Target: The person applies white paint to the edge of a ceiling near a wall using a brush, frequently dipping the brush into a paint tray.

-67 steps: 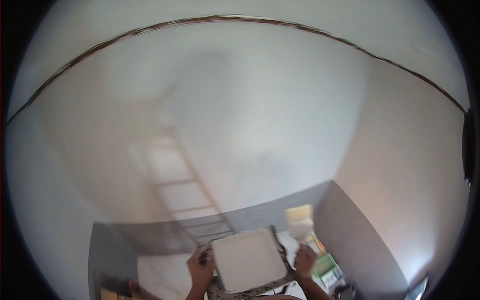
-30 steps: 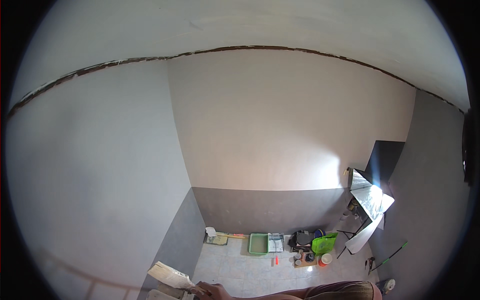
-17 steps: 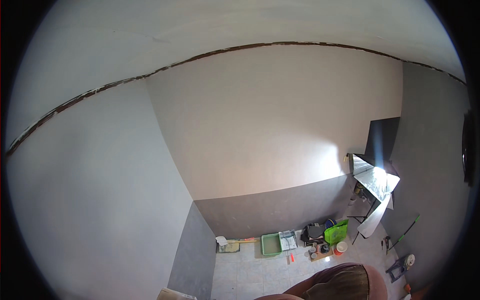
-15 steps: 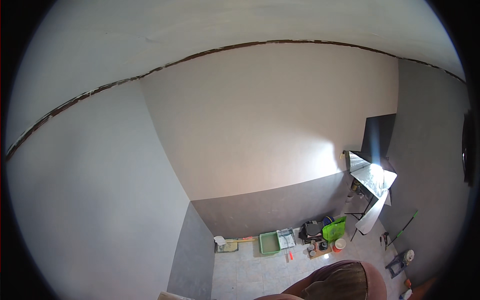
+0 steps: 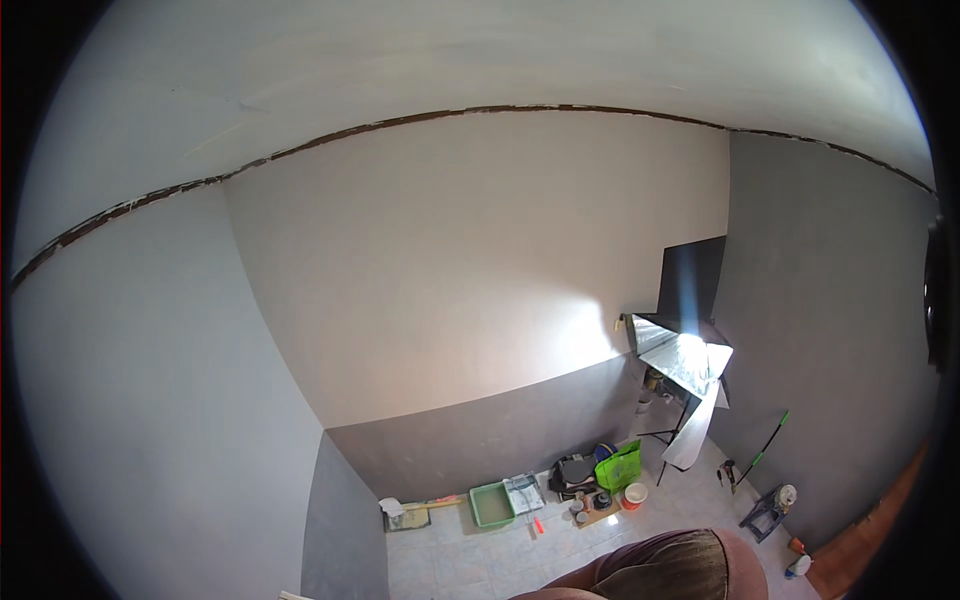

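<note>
Neither of my hands shows in the head view. A rounded pink and brown cloth-covered shape, which looks like part of my own clothing, fills the lower edge right of the middle. Just above it on the tiled floor lie a red-handled tool and an orange-and-white tub. A board beside the tub carries several small containers. Farther left lie a green tray, a grey-white tray and a white-headed tool with a long wooden handle.
A lit lamp with silvery reflector panels stands on a tripod near the right corner. A green bag and a dark bag lean by the far wall. A green-and-black pole and a small stool are at right.
My view has turned to the right, so the lamp, trays and bags sit farther left in the picture. More of the brown surface at lower right shows. No hand appears in either frame.
</note>
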`<move>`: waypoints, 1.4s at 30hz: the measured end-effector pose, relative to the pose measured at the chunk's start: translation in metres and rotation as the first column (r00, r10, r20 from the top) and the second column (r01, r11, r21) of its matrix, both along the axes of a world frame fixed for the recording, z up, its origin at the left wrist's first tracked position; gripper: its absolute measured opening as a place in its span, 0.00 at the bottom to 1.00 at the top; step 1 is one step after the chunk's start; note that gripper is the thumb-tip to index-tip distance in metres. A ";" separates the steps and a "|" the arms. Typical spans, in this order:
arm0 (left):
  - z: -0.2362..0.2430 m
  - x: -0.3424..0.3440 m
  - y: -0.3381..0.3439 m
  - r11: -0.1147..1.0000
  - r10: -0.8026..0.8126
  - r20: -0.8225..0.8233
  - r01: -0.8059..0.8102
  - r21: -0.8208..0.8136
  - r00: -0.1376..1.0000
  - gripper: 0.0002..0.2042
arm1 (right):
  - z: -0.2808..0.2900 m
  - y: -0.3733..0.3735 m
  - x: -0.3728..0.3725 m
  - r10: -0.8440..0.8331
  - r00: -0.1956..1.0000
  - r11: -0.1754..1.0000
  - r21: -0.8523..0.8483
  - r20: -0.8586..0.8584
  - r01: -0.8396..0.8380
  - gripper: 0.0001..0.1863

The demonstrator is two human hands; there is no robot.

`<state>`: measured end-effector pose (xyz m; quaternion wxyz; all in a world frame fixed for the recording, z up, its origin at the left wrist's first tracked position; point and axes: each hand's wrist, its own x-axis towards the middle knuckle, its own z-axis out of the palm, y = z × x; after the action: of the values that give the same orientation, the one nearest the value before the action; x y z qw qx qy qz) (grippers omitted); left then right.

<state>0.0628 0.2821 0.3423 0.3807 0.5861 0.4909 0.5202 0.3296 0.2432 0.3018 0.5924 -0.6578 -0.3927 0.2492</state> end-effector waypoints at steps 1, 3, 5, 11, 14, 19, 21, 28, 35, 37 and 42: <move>-0.004 0.002 0.003 1.000 -0.019 0.012 0.019 -0.002 1.000 0.17 | -0.003 -0.002 0.002 -0.014 1.000 1.000 -0.005 0.009 0.014 0.14; -0.002 -0.003 -0.005 0.998 -0.027 0.019 0.026 0.051 0.999 0.17 | 0.001 -0.008 -0.007 -0.010 1.000 1.000 0.025 0.011 0.010 0.14; 0.000 -0.006 -0.007 0.995 -0.045 0.016 0.043 0.094 0.999 0.17 | 0.002 -0.017 -0.008 -0.012 1.000 1.000 0.028 0.020 0.011 0.14; 0.000 -0.008 -0.005 0.985 -0.089 0.022 0.085 0.147 0.996 0.17 | 0.004 -0.018 -0.016 -0.002 1.000 1.000 0.029 0.019 0.001 0.14; -0.001 -0.010 -0.007 0.987 -0.074 0.052 0.065 0.146 0.996 0.17 | 0.006 -0.019 -0.019 0.001 1.000 1.000 0.027 0.029 -0.002 0.14; 0.001 -0.011 -0.015 0.988 -0.032 0.071 0.020 0.152 0.997 0.17 | 0.007 -0.019 -0.021 0.039 0.999 0.999 0.020 0.025 -0.039 0.15; 0.002 -0.012 -0.018 0.986 -0.023 0.078 0.010 0.168 0.997 0.17 | 0.008 -0.021 -0.022 0.046 0.999 0.999 0.021 0.025 -0.046 0.15; 0.009 -0.015 -0.027 0.975 -0.001 0.091 -0.020 0.222 0.996 0.17 | 0.011 -0.025 -0.026 0.084 0.996 0.996 0.018 0.001 -0.084 0.15; 0.007 -0.042 -0.045 0.983 0.116 0.040 -0.121 0.141 0.992 0.17 | 0.009 -0.018 -0.044 0.207 0.976 0.975 0.072 0.061 -0.211 0.15; 0.003 -0.061 -0.064 0.967 0.246 -0.021 -0.244 0.075 0.969 0.17 | 0.008 -0.014 -0.051 0.297 0.947 0.949 0.076 0.120 -0.307 0.15; -0.041 -0.086 -0.065 0.868 0.492 -0.163 -0.469 0.164 0.855 0.18 | 0.061 -0.025 -0.031 0.481 0.800 0.860 -0.017 0.360 -0.510 0.27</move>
<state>-0.0230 0.2169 0.3017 0.1520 0.5153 0.6258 0.5654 0.2988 0.2186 0.3631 0.4529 -0.5414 -0.6599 0.2576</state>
